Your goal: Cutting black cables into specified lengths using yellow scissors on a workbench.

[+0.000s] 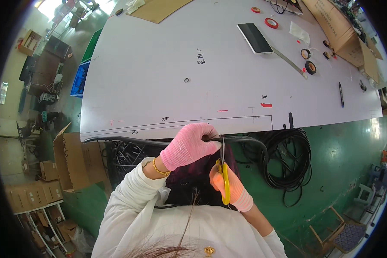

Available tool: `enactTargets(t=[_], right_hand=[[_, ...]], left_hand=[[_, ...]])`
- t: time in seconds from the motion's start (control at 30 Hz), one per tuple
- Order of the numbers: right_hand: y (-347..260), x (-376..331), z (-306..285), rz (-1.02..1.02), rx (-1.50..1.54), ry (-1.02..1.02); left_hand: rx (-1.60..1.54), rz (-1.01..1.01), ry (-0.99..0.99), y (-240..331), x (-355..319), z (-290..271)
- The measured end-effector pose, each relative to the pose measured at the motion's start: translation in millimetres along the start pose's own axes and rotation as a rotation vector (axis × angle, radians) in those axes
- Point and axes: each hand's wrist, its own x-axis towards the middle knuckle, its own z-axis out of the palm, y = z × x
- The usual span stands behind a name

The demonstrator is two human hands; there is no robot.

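Nearest the camera is the person's white sleeve (129,206), and just beyond it both gloved hands meet at the near edge of the white counter (159,77). The left hand (188,145), in a pink glove, is closed around a black cable (116,139) that runs along the counter's edge and curves down on the right toward a loose coil of black cable (288,159) lying on the green floor (344,146). The right hand (230,187), in an orange-pink glove, is wrapped through the yellow handles of a pair of scissors (223,174), whose blades point up at the cable just right of the left hand's fingers.

As far as can be judged, the cut is in hand but not finished: the cable looks unbroken on both sides of the blades, though the exact spot is too small to tell whether the blades have bitten in. The stretch to the left lies along pencilled lines on the counter, which suggests a measured length. No cut pieces show on the counter.

Farther off on the counter lie a phone (254,38), a metal ruler (290,62), rolls of tape (310,67) and a black marker (341,94). Cardboard boxes (71,161) stand to the left.
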Motion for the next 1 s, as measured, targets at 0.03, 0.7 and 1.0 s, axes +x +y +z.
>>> enactTargets(t=[0.03, 0.7, 1.0], right_hand=[[2, -4, -3, -0.002, -0.001, 0.003], [-65, -28, 36, 0.264, -0.393, 0.098], [-62, -25, -15, -0.511, -0.077, 0.493]], left_hand=[[0.012, 0.013, -0.004, 0, 1, 1], [-0.352, -0.110, -0.690, 6, 23, -23], [-0.520, -0.063, -0.712, -10, 15, -25]])
